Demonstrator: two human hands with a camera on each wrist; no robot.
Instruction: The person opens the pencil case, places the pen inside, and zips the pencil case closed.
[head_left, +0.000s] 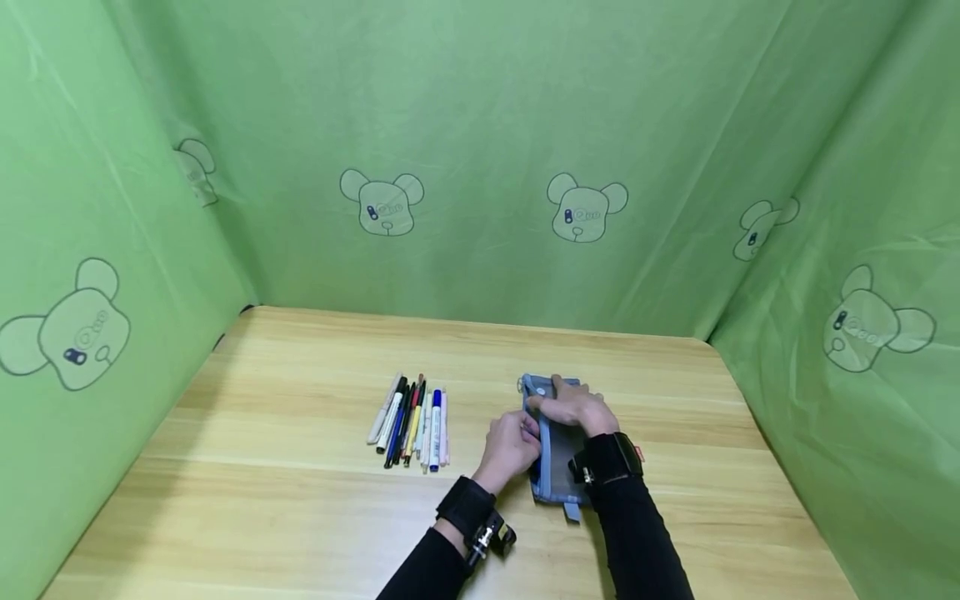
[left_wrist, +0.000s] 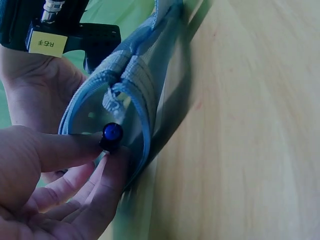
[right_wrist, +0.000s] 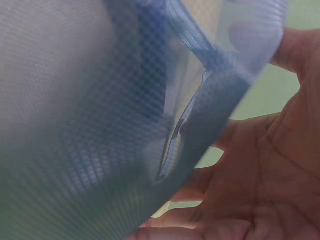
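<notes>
A blue mesh pencil pouch (head_left: pixel 557 462) lies on the table, its zipped side unzipped and gaping toward the left. My left hand (head_left: pixel 512 446) pinches a pen (left_wrist: pixel 112 132) between thumb and fingers, its dark end with a blue tip facing the left wrist camera. The pen is at the pouch's opening, and its far part is hidden. My right hand (head_left: pixel 576 408) grips the far part of the pouch, thumb at the opening's edge and fingers over the other side. In the right wrist view the sheer mesh (right_wrist: pixel 75 120) fills the left side, beside the palm.
A row of several pens and markers (head_left: pixel 412 425) lies side by side on the wooden table (head_left: pixel 300 500), left of my left hand. Green cloth (head_left: pixel 480 275) with bear-head prints hangs behind the table and along both sides.
</notes>
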